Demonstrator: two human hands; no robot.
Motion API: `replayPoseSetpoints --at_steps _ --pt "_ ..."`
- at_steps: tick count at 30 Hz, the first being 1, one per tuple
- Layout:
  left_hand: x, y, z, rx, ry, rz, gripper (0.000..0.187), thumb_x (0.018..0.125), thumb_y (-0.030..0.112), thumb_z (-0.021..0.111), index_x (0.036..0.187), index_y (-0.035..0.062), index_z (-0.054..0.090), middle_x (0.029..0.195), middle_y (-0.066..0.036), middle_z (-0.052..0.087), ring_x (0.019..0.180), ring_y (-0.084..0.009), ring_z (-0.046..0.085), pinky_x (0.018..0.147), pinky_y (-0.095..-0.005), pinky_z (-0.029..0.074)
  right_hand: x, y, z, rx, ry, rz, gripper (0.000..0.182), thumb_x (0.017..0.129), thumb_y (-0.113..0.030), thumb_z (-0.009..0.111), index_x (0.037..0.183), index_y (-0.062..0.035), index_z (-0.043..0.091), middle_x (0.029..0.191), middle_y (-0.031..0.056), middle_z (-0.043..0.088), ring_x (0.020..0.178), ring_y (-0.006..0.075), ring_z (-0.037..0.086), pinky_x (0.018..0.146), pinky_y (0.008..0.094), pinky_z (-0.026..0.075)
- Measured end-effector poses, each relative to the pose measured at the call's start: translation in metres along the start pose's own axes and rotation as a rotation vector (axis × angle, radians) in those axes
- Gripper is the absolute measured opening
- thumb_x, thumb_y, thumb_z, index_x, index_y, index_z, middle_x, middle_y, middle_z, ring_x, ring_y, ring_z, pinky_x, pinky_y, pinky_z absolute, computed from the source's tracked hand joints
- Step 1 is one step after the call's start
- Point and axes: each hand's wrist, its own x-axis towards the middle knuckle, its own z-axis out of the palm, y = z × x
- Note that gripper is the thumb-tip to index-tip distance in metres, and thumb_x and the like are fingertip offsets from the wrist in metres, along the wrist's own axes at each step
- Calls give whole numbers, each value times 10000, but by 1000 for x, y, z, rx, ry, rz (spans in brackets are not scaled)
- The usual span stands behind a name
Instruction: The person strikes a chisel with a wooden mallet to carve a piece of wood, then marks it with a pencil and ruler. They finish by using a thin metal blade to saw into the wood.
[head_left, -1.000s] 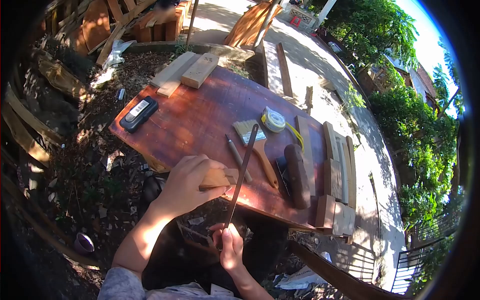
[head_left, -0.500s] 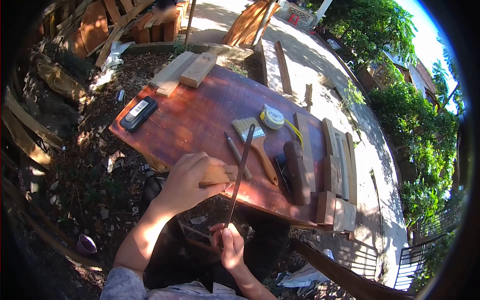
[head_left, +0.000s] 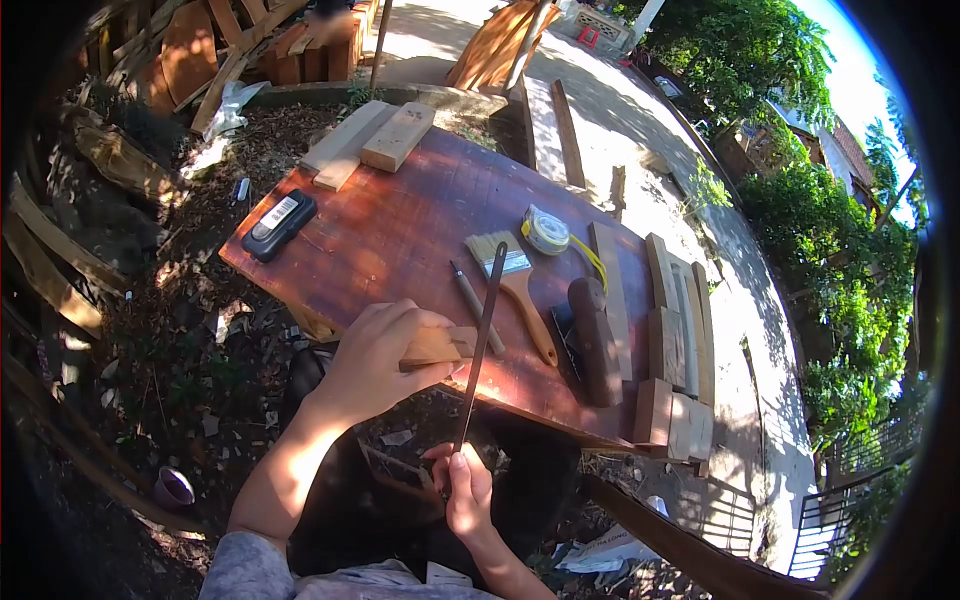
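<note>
My left hand (head_left: 378, 355) is wrapped round a small wooden block (head_left: 430, 346) at the near edge of the table (head_left: 400, 240). The block has a notched end facing right. Below the table edge, my right hand (head_left: 465, 487) grips the lower end of a long, thin dark metal blade (head_left: 482, 338), thumb along it. The blade slants upward past the block's notched end, overlapping it in this view, and a small hole shows near its rounded tip. Beyond the blade lie a wide paintbrush (head_left: 524, 300) and a pencil-like tool (head_left: 467, 292).
A tape measure (head_left: 546, 232), a dark wooden-handled tool (head_left: 594, 345) and several wood pieces (head_left: 660, 340) lie on the right. A black case (head_left: 279, 226) and two boards (head_left: 398, 137) sit at the far left. Scrap timber (head_left: 120, 155) stands beyond.
The blade's tip has shifted slightly left and up, and my right hand slightly right. My left hand keeps its hold on the block.
</note>
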Motion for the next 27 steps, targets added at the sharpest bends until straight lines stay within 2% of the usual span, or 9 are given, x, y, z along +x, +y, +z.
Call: replayPoseSetpoints --at_steps 3,18,21,27 --pt "0 0 0 2 -1 -4 468 782 262 889 1166 104 674 1075 -81 690 1079 -340 635 959 -445 486 1 7 -1 65 6 -29 344 1139 -227 425 1095 10 670 739 -31 520 640 43 448 572 242 351" --pt "0 0 0 -1 6 8 443 806 273 867 1160 87 676 1063 -100 682 1074 -357 633 954 -454 489 1 3 -1 15 19 -27 355 1134 -240 426 1090 10 673 734 -28 518 642 50 447 585 248 361" --pt "1 0 1 -1 17 23 425 836 316 839 1158 87 684 1034 -125 662 1057 -383 625 934 -471 495 -1 6 -1 -32 20 -27 437 1135 -295 369 1092 26 661 710 4 507 651 79 446 612 268 352" --pt "1 -1 1 3 14 23 426 840 329 837 1157 90 684 1035 -125 663 1059 -382 624 938 -472 494 4 8 -2 21 47 -75 360 1133 -240 423 1107 16 675 732 -21 510 653 57 447 593 251 357"
